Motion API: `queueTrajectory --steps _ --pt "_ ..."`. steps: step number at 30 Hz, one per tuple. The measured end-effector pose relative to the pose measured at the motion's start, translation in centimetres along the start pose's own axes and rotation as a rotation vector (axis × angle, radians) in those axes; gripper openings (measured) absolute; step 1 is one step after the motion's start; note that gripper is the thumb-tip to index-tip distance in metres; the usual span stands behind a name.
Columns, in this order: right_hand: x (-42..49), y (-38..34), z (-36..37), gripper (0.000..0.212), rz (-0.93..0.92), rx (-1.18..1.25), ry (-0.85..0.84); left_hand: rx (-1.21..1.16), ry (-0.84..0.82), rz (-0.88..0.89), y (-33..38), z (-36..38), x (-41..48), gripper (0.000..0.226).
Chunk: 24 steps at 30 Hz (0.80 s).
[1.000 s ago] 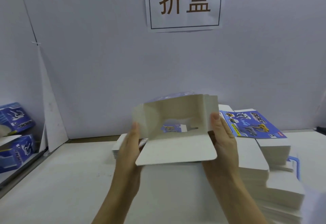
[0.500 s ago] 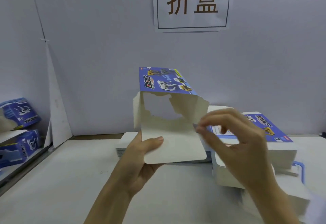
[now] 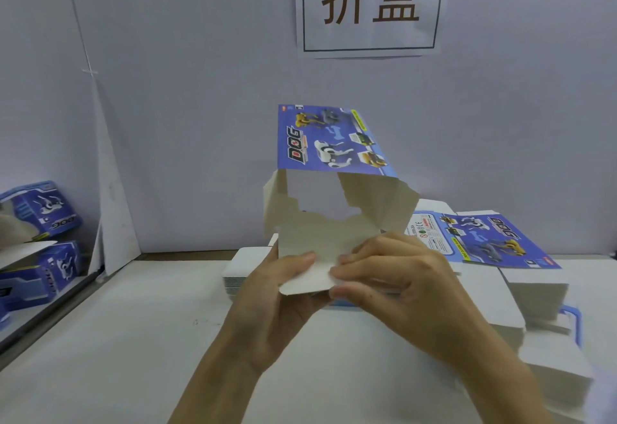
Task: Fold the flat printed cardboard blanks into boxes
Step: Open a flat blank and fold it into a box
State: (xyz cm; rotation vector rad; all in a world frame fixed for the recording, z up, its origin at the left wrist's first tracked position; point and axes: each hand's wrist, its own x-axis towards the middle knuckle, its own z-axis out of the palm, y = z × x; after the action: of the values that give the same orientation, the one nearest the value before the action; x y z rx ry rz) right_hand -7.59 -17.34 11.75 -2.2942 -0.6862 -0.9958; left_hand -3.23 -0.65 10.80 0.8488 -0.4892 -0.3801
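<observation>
Left fingers: the left hand (image 3: pixel 277 293) grips the lower left part of the half-opened box (image 3: pixel 329 196); the thumb (image 3: pixel 297 261) lies flat across the white inner face of the near flap, the other fingers are hidden behind the cardboard.
Right fingers: the right hand (image 3: pixel 397 293) has its fingers curled together, pinching the right edge of the same near flap between fingertips (image 3: pixel 347 260) and thumb.
Box: held up in the air above the table (image 3: pixel 117 340), between the two hands, its open end facing the camera; the blue printed panel with "DOG" and toy dogs is on top, tilting away, and the white insides show a ragged window cut-out.
Flat blanks: a stack of flat blanks (image 3: pixel 534 293) lies on the table at the right, just behind the right hand, the top one showing its blue printed face; a lower white pile (image 3: pixel 240 273) sits behind the left hand.
Finished boxes: two blue folded boxes (image 3: pixel 40 210) lie at the far left edge, well apart from the hands.
Wall: a paper sign (image 3: pixel 370 2) with two brown characters hangs on the white backboard.
</observation>
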Motion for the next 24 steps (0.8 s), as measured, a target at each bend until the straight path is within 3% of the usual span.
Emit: queueTrajectory --steps 8,13,17,22,24 --pt "0.3 0.1 1.4 0.015 0.033 0.057 0.160 -0.083 0.063 -0.033 0.1 0.3 0.0 0.047" --pt "0.1 0.2 1.1 0.019 0.063 0.091 0.046 -0.109 0.021 -0.057 0.9 0.0 -0.1 0.046" --pt "0.3 0.2 2.3 0.026 -0.041 -0.053 0.286 -0.178 0.031 -0.094 0.5 0.0 0.0 0.048" --pt "0.4 -0.3 2.7 0.013 0.043 0.353 0.441 -0.170 -0.015 -0.138 1.6 -1.0 -0.1 0.056" --pt "0.4 -0.1 1.6 0.012 0.122 0.450 0.536 0.097 0.004 -0.055 2.8 -1.9 -0.4 0.067"
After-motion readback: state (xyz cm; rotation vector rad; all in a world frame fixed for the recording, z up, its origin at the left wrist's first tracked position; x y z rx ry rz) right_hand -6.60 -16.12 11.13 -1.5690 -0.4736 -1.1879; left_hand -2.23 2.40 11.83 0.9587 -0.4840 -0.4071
